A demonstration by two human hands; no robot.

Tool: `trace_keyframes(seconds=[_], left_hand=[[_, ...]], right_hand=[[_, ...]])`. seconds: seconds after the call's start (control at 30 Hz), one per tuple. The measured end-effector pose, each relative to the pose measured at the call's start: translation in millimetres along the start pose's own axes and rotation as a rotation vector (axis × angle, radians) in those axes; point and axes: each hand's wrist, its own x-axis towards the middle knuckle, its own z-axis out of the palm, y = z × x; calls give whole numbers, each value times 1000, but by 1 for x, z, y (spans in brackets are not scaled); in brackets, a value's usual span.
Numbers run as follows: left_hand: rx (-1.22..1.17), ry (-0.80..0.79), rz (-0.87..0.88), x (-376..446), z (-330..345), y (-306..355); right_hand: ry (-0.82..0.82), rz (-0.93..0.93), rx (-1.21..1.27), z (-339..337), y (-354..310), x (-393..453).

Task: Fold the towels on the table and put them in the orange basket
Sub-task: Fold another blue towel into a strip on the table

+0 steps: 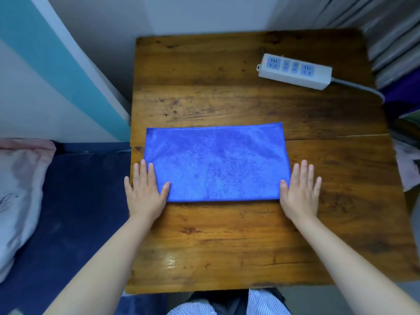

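Your left hand (145,189) and right hand (300,189) lie flat, fingers straight, gripping nothing, at the near corners of the towel (216,162).

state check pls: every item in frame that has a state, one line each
blue towel: folded into a flat rectangle, lying on the table
left hand: open, flat at the towel's left edge, thumb on the cloth
right hand: open, flat at the towel's right edge
power strip: red light on, nothing plugged into it
wooden table: bears the towel and the strip
orange basket: not in view
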Motion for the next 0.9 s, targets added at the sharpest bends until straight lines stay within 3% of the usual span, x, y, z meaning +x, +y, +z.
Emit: trace_keyframes(seconds=[0.13, 0.3, 0.43, 0.6, 0.73, 0.9], left_hand=[[-53, 85, 115, 7, -10, 27], [1, -8, 150, 21, -14, 54], [132, -90, 149, 26, -15, 52], [129, -53, 175, 28, -31, 73], [84, 0, 383, 42, -41, 120], [149, 21, 556, 55, -42, 208]], right_hand=[[103, -294, -45, -6, -55, 15], [-29, -501, -77, -8, -112, 51], [-50, -306, -82, -11, -79, 74], [-38, -14, -15, -15, -11, 60], [153, 26, 37, -3, 5, 23], [154, 119, 95, 1, -10, -7]])
